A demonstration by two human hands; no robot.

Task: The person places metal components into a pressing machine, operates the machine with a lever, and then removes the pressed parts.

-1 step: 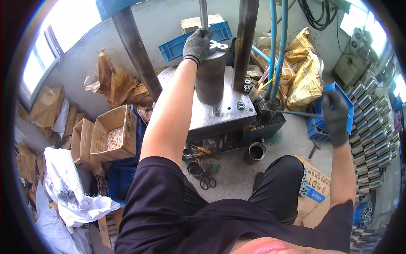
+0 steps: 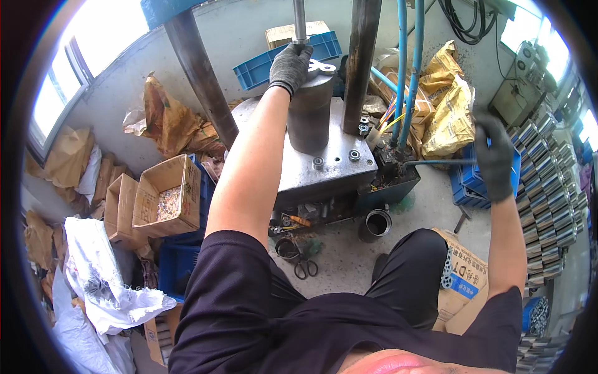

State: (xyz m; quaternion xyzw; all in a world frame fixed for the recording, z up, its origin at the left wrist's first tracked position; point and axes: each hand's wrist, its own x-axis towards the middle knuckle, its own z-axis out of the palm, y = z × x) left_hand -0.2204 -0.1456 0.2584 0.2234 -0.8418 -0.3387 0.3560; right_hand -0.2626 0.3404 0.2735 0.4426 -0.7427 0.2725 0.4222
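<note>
In the head view, the person's left hand (image 2: 291,68), in a dark grey glove, sits at the top of a dark cylinder (image 2: 309,121), just under the collar of a vertical steel rod (image 2: 299,22). Its fingers are curled, but the back of the hand hides what, if anything, lies within them. Just beside those fingers, a pale metal link (image 2: 317,65) with a ringed end rests on the cylinder's top face. The cylinder stands upright on a thick metal plate (image 2: 296,171), which also bears small ring parts (image 2: 354,155). The right hand (image 2: 494,159), gloved too and blurred, is at the outer end of a thin lever (image 2: 442,163); its fingers look bent, yet whether they close round it cannot be told. The link is likely stiff, fairly light, and slick if oily, so a pinch across its narrow middle, clear of the rod, would probably hold best. The cylinder looks heavy and rigid, better gripped low around its sides with both hands. The lever seems stiff and best taken near its free end
</note>
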